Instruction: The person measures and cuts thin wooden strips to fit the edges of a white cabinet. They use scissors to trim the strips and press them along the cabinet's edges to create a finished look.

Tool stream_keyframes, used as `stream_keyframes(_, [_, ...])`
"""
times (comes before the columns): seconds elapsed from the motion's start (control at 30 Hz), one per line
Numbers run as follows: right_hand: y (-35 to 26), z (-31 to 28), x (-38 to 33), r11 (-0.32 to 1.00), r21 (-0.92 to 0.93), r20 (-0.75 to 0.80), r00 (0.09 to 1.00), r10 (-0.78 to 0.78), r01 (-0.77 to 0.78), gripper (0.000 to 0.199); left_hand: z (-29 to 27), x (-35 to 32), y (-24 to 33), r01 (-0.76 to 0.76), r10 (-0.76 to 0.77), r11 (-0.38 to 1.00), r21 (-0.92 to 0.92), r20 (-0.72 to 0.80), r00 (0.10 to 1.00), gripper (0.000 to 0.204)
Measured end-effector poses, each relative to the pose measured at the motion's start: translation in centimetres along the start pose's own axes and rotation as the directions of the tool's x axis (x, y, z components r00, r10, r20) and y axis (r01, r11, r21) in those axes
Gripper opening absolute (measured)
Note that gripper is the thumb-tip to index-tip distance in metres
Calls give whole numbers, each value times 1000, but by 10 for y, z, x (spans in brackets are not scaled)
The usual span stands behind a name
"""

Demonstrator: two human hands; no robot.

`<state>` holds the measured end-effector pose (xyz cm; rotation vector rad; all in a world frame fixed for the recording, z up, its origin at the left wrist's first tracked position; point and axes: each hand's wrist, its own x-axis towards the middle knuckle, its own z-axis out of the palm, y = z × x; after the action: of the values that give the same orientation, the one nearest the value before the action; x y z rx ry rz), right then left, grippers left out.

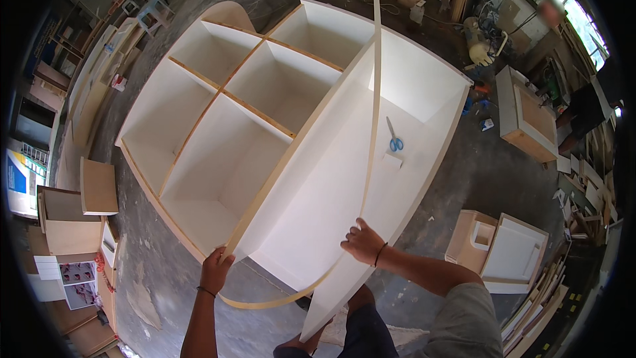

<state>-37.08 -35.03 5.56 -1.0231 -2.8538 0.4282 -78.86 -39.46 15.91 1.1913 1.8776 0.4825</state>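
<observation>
A large cabinet carcass (pixel 291 152) with white insides and several compartments lies open side up. My left hand (pixel 216 272) grips the near end of the long panel edge (pixel 291 159) between the divided part and the long right compartment. In my closed right hand (pixel 363 242) is a long, thin tan edging strip (pixel 375 93). It runs up past the far side of the cabinet. Below my hands it hangs in a loop toward my left wrist; whether it lies under my left fingers is hidden. Blue-handled scissors (pixel 395 144) and a small white block (pixel 392 160) lie in the right compartment.
On the grey floor at right are a drawer-like box (pixel 470 242) and a white panel (pixel 515 255). A wooden cabinet piece (pixel 528 116) and an air compressor (pixel 481 43) stand farther back. A person (pixel 583 109) is at far right. Wood boxes (pixel 98 185) stand left.
</observation>
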Motion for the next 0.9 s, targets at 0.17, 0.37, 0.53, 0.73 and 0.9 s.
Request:
stream_keyframes(0.17, [-15, -6, -2, 998, 65, 188, 982, -2, -10, 12, 11, 8, -7, 30, -30, 1000, 2, 14, 999, 30])
stream_keyframes(0.37, [-35, 20, 18, 998, 30, 401, 915, 38, -54, 14, 2, 19, -20, -77, 78, 996, 36, -30, 996, 31])
stream_keyframes(0.53, [-3, 39, 21, 937, -68, 551, 770, 322, -343, 16, -9, 27, -14, -59, 60, 998, -15, 61, 996, 31])
stream_keyframes(0.73, [25, 56, 47, 642, 157, 587, 593, 551, -751, 33, -30, 35, -11, -36, 51, 993, -108, 138, 989, 30])
stream_keyframes(0.9, [74, 39, 156, 98, 789, 292, 510, 809, -606, 29, -27, 46, -22, 3, 20, 994, -110, 201, 979, 30])
